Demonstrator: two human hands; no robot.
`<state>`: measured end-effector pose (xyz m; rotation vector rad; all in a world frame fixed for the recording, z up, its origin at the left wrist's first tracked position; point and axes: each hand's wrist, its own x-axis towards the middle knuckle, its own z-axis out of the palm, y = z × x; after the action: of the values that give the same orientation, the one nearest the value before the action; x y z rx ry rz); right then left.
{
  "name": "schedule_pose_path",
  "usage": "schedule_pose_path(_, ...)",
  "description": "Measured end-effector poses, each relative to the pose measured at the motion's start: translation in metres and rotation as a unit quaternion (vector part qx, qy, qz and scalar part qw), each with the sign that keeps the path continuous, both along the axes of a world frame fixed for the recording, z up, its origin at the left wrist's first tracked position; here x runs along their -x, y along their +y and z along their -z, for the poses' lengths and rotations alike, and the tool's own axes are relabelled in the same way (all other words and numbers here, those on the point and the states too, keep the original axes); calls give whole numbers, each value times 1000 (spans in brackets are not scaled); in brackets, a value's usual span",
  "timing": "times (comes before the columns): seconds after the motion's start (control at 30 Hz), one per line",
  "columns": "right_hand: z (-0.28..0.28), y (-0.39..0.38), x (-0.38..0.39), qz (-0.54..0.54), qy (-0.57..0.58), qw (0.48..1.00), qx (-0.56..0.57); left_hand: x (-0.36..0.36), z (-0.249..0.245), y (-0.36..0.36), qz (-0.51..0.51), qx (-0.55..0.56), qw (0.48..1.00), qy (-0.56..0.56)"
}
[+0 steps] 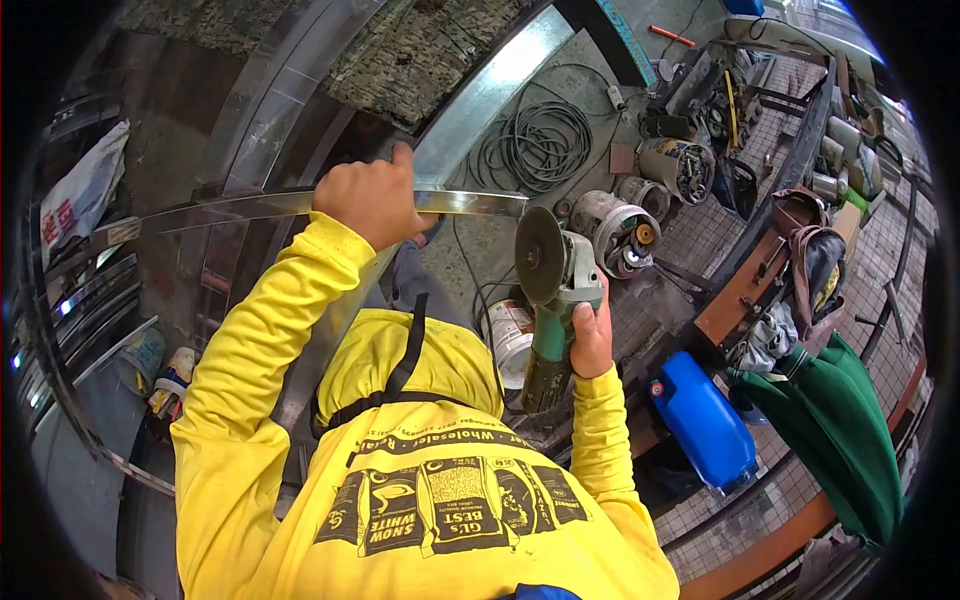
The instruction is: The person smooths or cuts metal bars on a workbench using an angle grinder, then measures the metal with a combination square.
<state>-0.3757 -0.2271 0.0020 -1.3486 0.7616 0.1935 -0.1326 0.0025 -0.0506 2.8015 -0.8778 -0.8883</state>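
My left hand (372,200) grips a long shiny metal strip (230,210) that runs from the far left to about the middle of the view. My right hand (592,340) holds a green angle grinder (555,310) by its body. The grinder's disc (538,255) sits just below and right of the strip's right end (505,203), close to it; contact cannot be told. Both arms are in yellow sleeves.
A coiled cable (535,140) lies on the floor beyond the strip. Cans and motor parts (625,230) stand to the right, with a blue jerrycan (705,420), a green cloth (835,430) and a cluttered workbench (760,270). Curved metal rails (90,300) lie left.
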Motion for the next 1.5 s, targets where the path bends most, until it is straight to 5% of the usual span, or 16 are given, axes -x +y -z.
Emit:
schedule_pose_path(0.5,7,0,4,-33,2,992,118,-3,-8,-1,8,-4,1000,16)
schedule_pose_path(0.8,4,2,0,-2,27,998,51,-5,-12,-3,17,-17,999,29)
schedule_pose_path(1.5,13,-9,10,-38,32,992,118,2,5,4,7,37,999,-13)
